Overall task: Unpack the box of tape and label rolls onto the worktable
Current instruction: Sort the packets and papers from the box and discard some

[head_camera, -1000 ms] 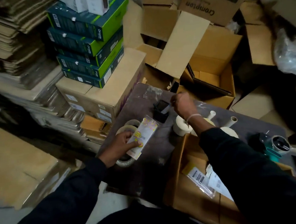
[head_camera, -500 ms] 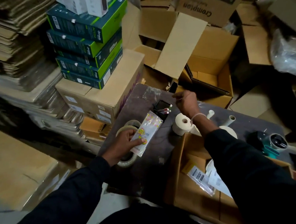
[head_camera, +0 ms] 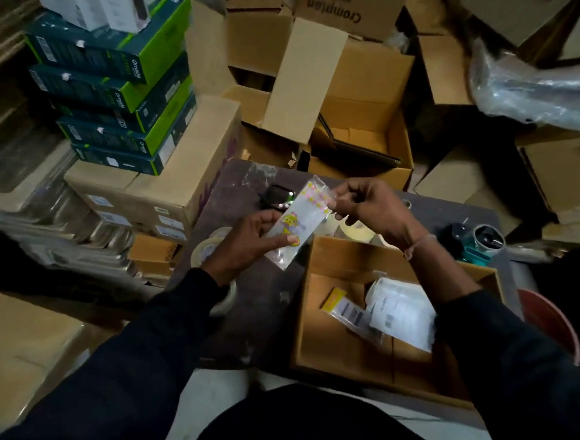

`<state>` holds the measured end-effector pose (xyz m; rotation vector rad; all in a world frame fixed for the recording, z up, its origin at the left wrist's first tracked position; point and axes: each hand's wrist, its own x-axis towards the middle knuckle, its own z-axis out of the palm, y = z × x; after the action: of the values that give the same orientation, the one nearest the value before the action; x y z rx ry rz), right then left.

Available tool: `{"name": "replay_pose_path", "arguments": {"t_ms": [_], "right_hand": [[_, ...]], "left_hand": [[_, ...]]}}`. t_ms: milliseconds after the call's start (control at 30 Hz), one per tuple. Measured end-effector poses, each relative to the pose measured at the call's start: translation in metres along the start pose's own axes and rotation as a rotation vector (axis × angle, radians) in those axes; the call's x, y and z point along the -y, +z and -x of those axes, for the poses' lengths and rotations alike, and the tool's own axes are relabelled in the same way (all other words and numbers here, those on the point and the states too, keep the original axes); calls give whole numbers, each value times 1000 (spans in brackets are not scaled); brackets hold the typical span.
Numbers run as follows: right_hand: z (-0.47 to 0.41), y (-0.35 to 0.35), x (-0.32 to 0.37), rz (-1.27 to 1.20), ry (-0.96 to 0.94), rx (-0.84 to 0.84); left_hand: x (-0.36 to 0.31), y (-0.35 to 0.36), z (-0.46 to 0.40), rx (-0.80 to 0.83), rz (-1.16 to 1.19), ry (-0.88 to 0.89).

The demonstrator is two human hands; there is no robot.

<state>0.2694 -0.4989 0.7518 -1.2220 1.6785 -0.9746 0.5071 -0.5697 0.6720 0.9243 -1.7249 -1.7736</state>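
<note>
Both hands hold a clear plastic packet (head_camera: 300, 219) printed with a yellow cartoon figure above the dark worktable (head_camera: 254, 311). My left hand (head_camera: 249, 243) grips its lower end and my right hand (head_camera: 370, 207) pinches its top end. An open cardboard box (head_camera: 328, 341) stands on the table below my right arm, with a labelled clear pouch (head_camera: 348, 310) and a white bag (head_camera: 403, 311) inside. Clear tape rolls (head_camera: 208, 248) lie on the table under my left wrist. A pale roll (head_camera: 354, 230) shows partly behind my right hand.
A teal tape dispenser (head_camera: 479, 244) lies at the table's right end. A small black holder (head_camera: 276, 196) stands at the back of the table. Stacked green boxes (head_camera: 118, 87) sit on a carton at the left. Open cartons (head_camera: 360, 118) crowd behind the table.
My right hand came back from the black holder and took hold of the packet's top end. My left hand lifted the packet off the tape rolls toward the middle. The camera tilted down.
</note>
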Motion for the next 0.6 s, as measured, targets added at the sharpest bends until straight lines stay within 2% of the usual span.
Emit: {"name": "replay_pose_path", "arguments": {"t_ms": [100,233,400,500,600], "right_hand": [[17,-24,-9,-24,40,-69],[51,-65,-24,-52,159,-118],[96,-94,-76,11,455,134],[108,-94,-112,103,465,198],[113,-88,-137,195,525,366]], "left_hand": [[-10,19,-5,8,-22,63],[-13,51,-10,48,-22,40],[-9,88,-8,365,-214,-37],[5,111,-11,529,-399,-63],[20,130,-14,662,-609,-78]]}}
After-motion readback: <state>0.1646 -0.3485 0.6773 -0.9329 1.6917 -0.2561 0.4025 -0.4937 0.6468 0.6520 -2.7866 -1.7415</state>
